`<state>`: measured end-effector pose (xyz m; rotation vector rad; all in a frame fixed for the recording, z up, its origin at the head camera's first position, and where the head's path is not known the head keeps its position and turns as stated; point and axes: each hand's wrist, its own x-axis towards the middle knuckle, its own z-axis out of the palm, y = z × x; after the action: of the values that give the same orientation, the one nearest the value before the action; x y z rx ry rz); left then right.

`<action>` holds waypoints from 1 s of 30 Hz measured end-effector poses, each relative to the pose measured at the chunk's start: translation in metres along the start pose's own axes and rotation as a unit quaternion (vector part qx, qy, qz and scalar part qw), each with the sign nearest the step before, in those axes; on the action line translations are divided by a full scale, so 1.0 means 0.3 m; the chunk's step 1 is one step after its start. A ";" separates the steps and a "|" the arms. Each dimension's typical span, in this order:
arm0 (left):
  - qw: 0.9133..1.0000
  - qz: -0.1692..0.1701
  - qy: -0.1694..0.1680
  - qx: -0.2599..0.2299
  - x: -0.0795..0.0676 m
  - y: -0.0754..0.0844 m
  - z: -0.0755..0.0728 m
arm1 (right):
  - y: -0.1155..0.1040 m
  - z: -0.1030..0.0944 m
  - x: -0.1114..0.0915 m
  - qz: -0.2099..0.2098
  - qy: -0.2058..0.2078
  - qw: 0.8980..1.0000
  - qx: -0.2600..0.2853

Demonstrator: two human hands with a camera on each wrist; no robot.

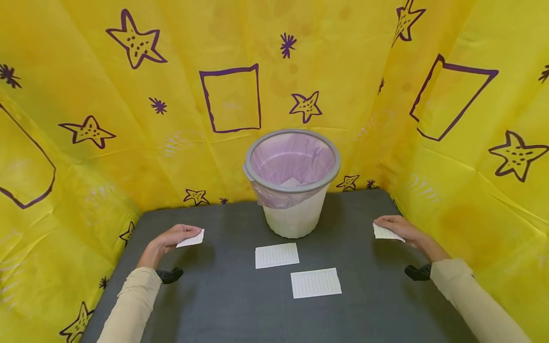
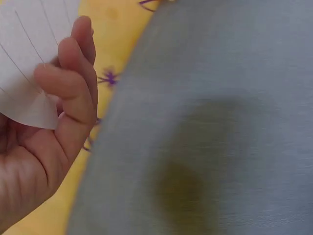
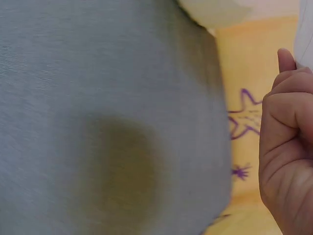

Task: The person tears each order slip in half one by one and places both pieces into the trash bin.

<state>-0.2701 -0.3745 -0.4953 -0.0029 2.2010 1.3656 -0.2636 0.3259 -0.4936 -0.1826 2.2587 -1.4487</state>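
Note:
My left hand (image 1: 177, 235) grips a lined white paper card (image 1: 191, 239) above the table's left side; in the left wrist view its fingers (image 2: 73, 88) curl over the lined sheet (image 2: 27, 54). On the right, my right hand (image 1: 400, 227) pinches another white card (image 1: 387, 233) over the table, and the right wrist view shows those fingers (image 3: 288, 107) bent at the edge of the sheet (image 3: 305, 39). Two lined cards lie flat between the hands: one card (image 1: 277, 255) just before the bin, the other card (image 1: 316, 283) nearer and to the right.
A white bin (image 1: 296, 214) with a grey rim and a pinkish liner stands at the table's back middle, some white paper (image 1: 291, 182) inside. Yellow cloth (image 1: 240, 166) with purple stars encloses the dark grey table (image 1: 231, 309) at the back and sides.

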 end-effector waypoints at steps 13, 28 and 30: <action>0.998 0.049 0.020 0.021 -0.043 0.378 -0.197 | -0.333 -0.191 -0.013 0.008 0.013 0.999 0.047; 0.992 0.081 0.019 0.094 0.002 0.832 -0.141 | -0.674 -0.201 0.083 -0.042 0.024 0.999 0.024; 0.990 0.092 0.003 0.106 0.031 0.890 -0.086 | -0.707 -0.167 0.118 -0.044 0.024 0.998 0.023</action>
<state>-0.3637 -0.2638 -0.2693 0.2791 2.3895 1.2188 -0.3440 0.2618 -0.2981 -0.2387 2.2794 -1.5644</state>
